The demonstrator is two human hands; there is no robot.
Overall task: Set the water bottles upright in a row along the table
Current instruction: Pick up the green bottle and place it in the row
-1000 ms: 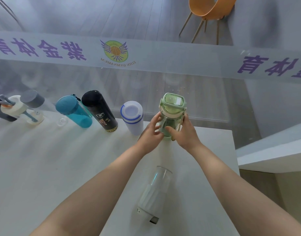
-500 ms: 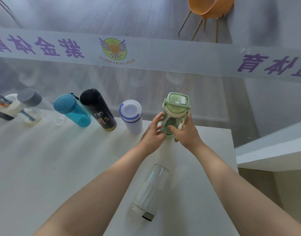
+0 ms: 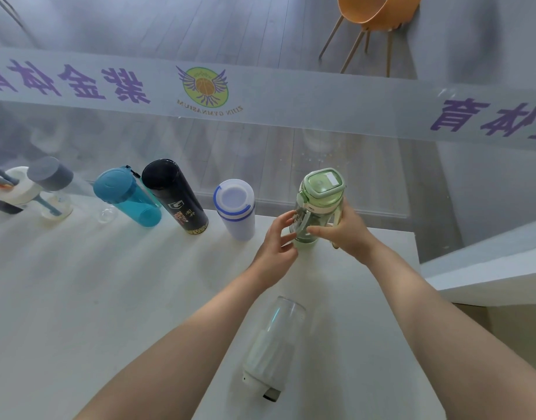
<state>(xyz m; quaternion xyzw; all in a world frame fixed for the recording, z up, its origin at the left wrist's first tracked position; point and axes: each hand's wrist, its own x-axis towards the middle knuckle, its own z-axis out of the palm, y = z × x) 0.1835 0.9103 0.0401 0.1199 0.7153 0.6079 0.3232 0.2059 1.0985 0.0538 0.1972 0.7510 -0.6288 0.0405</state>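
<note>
1. Standing to the left of both hands along the table [image 3: 79, 298] edge: blue bottle [image 3: 127, 194], black bottle [image 3: 174, 197], white bottle [image 3: 234, 209].
2. Left hand [image 3: 277, 242]: fingers loosely spread, fingertips at the green bottle [image 3: 319, 201]; grasp unclear.
3. Right hand [image 3: 340, 234]: wrapped round the green bottle, axis vertical, lid up. Step: seating it in line.
4. Next, likely: releasing, then righting the clear bottle [image 3: 274, 348] lying below the hands, cap toward the body.

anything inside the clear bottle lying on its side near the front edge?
The clear bottle looks empty through its transparent half. The white lower half is opaque, so its inside cannot be seen.
</note>
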